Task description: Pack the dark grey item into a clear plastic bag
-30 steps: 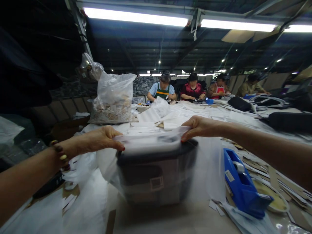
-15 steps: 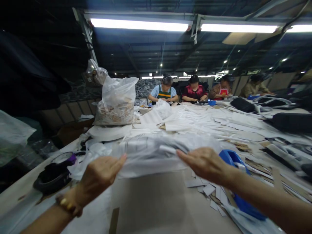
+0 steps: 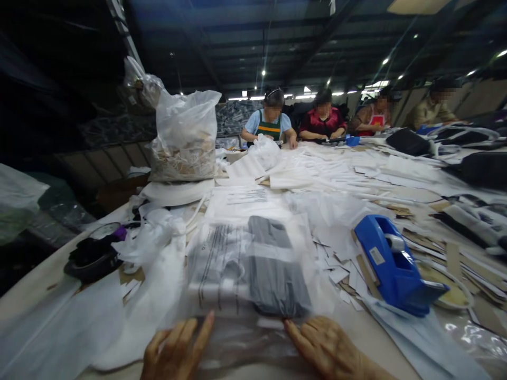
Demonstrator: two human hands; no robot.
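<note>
A clear plastic bag (image 3: 241, 264) with black printed lines lies flat on the table in front of me, a dark grey item (image 3: 275, 269) inside it. My left hand (image 3: 176, 353) rests with spread fingers on the bag's near left edge. My right hand (image 3: 330, 351) presses flat on the near right edge. Both hands are cut off by the bottom of the view.
A blue tape dispenser (image 3: 392, 266) stands right of the bag among paper scraps. A black roll holder (image 3: 93, 258) sits to the left. A large filled plastic sack (image 3: 184, 140) stands at the back left. Several people work at the table's far end (image 3: 322, 113).
The bagged item, held up upright a second ago, has been laid flat on the table. Both hands slid back to its near edge and now lie flat.
</note>
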